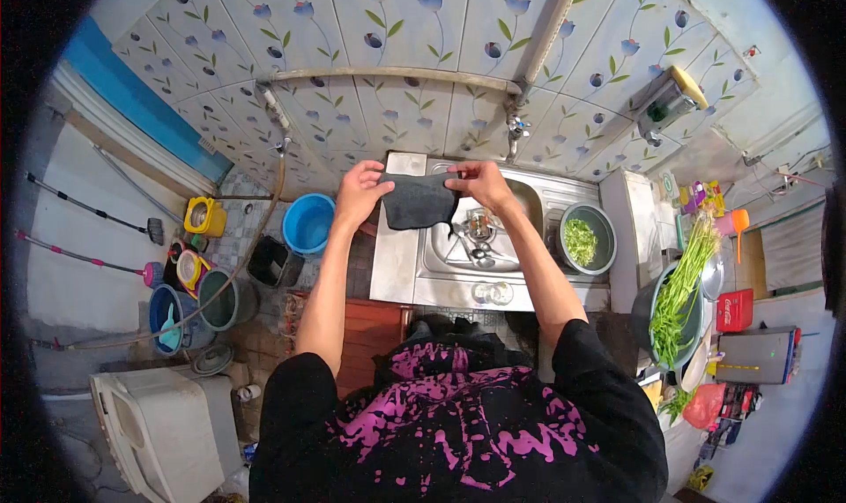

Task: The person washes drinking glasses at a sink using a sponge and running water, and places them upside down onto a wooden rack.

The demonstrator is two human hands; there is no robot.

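A dark grey cloth [419, 201] hangs stretched between my two hands, above the left part of the sink. My left hand [359, 193] pinches its upper left corner, and my right hand [483, 186] pinches the upper right corner. Behind and below the cloth, the steel sink [534, 205] holds spoons [481, 254] and a glass [478, 226]; the cloth hides part of the basin. On the drainboard to the right stands a grey bowl [601, 261] of chopped greens [580, 240].
A tap [515, 131] sticks out from the tiled wall above the sink. Two small glasses [492, 292] stand on the front edge. At left are a blue bucket [308, 223] and a hose [280, 172]. Long green stalks [683, 283] fill a basin at right.
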